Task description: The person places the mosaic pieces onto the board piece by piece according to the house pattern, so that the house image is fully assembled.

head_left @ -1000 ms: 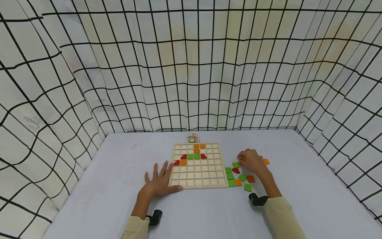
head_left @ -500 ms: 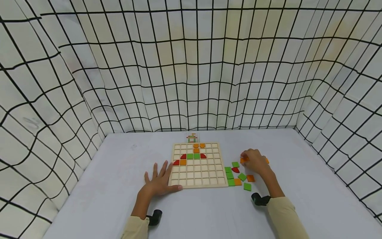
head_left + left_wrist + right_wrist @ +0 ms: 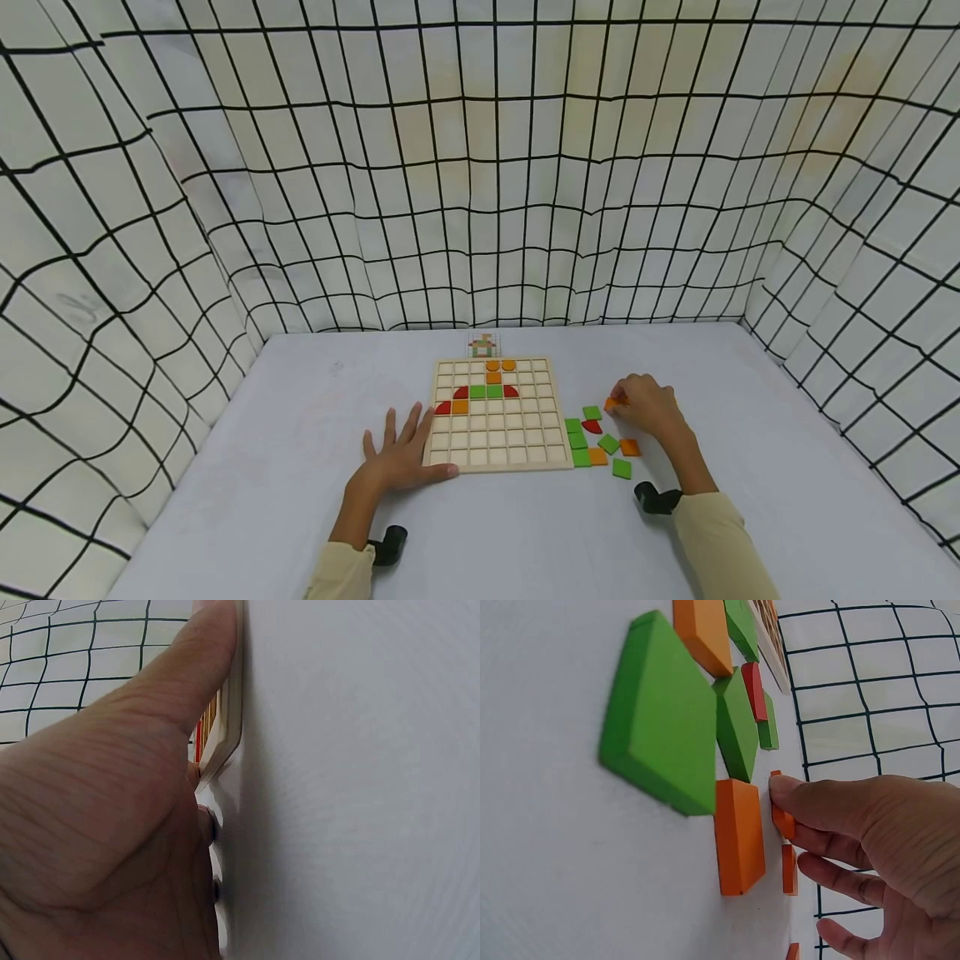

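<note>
A wooden grid board point(image 3: 517, 434) lies on the table, with red, orange and green tiles set in its upper cells. My left hand point(image 3: 401, 458) is spread at its front left corner, fingers straight along the left side and thumb on the front edge. The left wrist view shows that thumb point(image 3: 184, 671) lying over the board's rim point(image 3: 234, 712). Right of the board, my right hand point(image 3: 647, 406) pinches an orange tile point(image 3: 611, 404) between thumb and fingers. Close by that tile in the right wrist view are another orange tile point(image 3: 790, 870) and a larger-looking orange tile point(image 3: 739, 836).
Loose green tiles point(image 3: 622, 469), a red curved tile point(image 3: 592, 427) and orange tiles point(image 3: 630, 448) lie between the board and my right hand. A small pattern card point(image 3: 483, 345) sits behind the board. Black netting point(image 3: 510, 250) over white cloth encloses the table's back and sides.
My right hand has shifted slightly right, and its fingertips have come to grip the orange tile. The left hand stays on the board's corner.
</note>
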Demonstrator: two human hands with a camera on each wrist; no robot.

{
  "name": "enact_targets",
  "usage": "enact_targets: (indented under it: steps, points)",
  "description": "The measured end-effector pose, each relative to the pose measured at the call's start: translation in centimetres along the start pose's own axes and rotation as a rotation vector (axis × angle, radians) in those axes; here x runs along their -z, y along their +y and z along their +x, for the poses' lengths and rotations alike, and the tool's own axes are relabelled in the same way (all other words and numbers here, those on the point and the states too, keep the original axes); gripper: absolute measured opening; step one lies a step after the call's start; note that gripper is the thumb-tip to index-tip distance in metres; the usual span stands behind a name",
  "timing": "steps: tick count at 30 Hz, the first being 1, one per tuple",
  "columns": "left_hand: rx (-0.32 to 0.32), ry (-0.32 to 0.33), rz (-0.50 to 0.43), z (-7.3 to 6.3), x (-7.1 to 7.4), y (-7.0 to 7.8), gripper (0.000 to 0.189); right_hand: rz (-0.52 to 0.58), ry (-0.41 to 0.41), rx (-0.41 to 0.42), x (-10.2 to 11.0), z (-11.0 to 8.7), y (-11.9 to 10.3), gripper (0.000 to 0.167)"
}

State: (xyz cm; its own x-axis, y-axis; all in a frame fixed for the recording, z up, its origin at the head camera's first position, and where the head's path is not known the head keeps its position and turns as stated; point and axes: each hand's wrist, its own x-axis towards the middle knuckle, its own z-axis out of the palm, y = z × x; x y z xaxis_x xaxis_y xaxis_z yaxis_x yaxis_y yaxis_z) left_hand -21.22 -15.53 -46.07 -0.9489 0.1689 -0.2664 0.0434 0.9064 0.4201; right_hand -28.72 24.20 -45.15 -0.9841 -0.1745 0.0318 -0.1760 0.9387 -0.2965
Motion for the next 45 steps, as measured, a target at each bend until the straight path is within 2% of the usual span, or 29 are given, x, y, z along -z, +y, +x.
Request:
enact_targets:
  steps: [15,21,29,35,45]
  points:
    - [0.0,0.0,-0.008,0.1,0.0,-0.1,0.111,-0.05,0.08,0.076,-0.5,0.3,-0.1,0.022]
    - [-0.003,0.008,-0.001,0.2,-0.2,-0.3,0.113,-0.043,0.079,0.11,-0.5,0.7,-0.6,0.026]
    - [0.002,0.009,0.001,0.2,-0.2,-0.2,0.112,-0.018,0.06,0.143,-0.5,1.1,-2.0,0.028]
    - [-0.003,0.012,-0.006,0.1,-0.1,-0.1,0.112,0.009,0.017,0.172,-0.9,1.7,-3.3,0.024]
    - [0.0,0.007,0.003,0.0,0.0,0.0,0.111,0.018,0.001,0.286,-1.6,2.3,-6.6,0.027]
